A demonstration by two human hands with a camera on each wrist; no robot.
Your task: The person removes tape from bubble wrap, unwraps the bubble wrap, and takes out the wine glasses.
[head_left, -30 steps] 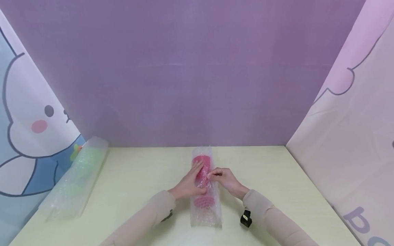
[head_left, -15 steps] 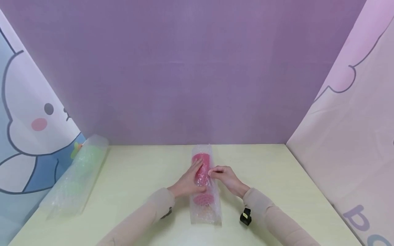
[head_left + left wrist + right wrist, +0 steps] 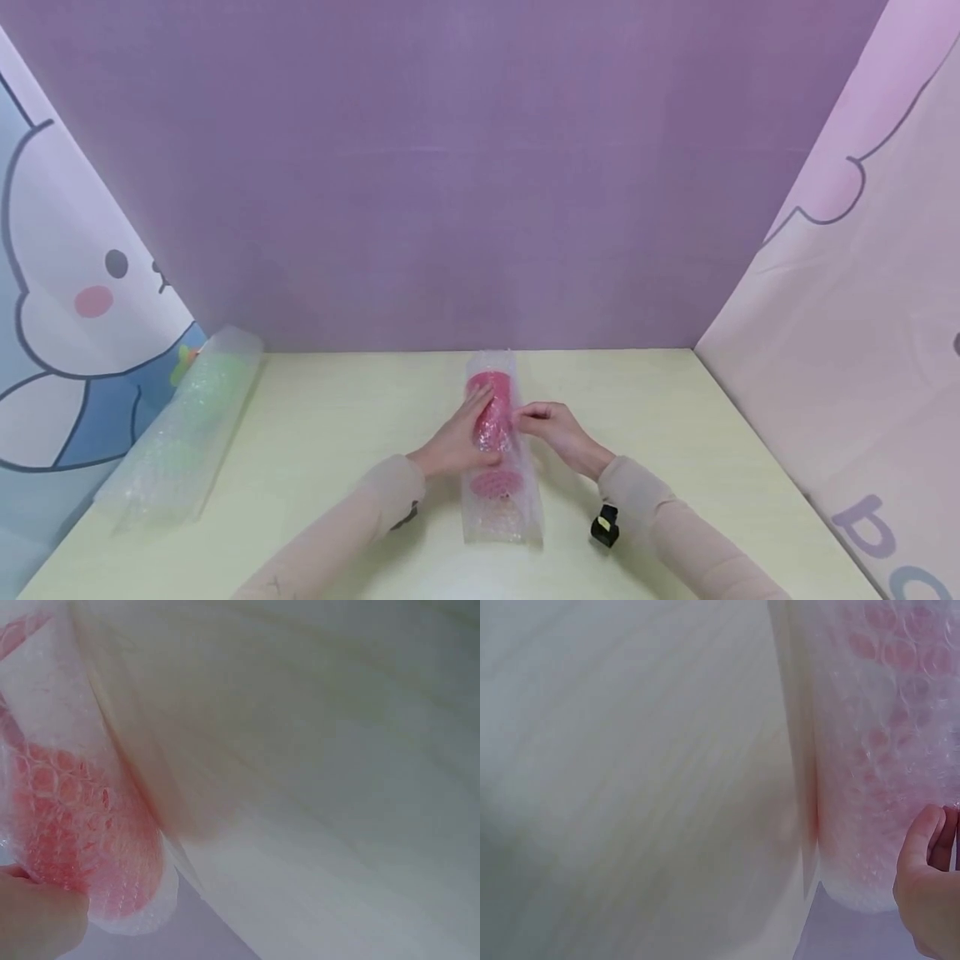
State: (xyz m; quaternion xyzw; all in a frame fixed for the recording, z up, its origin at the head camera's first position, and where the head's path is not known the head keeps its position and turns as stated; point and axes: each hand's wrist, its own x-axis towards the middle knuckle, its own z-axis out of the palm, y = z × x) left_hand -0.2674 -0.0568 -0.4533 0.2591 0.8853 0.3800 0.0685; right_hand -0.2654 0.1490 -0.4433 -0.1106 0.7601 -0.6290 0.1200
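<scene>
A long roll of bubble wrap (image 3: 501, 523) lies lengthwise on the table in front of me, with pink things showing through it. The upper pink thing (image 3: 491, 383) looks cylindrical; a textured pink one shows below it. Across the roll from the left rests my left hand (image 3: 453, 442), fingers straight and thumb spread. My right hand (image 3: 558, 433) pinches at the wrap's right side, thumb and fingertips together. The right wrist view shows that right hand (image 3: 926, 877) at the bubble wrap (image 3: 855, 847). In the left wrist view, part of the left hand (image 3: 41, 919) touches the wrap (image 3: 127, 877).
Another bubble-wrapped bundle (image 3: 187, 433) with pale green inside leans along the left side of the pale table (image 3: 337, 392). A purple panel (image 3: 480, 183) stands behind; printed cartoon panels flank both sides. Black wrist gear (image 3: 604, 527) hangs under the right sleeve.
My right hand has shifted slightly to the right along the wrap's edge. The left hand stays on the roll. The whole head view has shifted slightly.
</scene>
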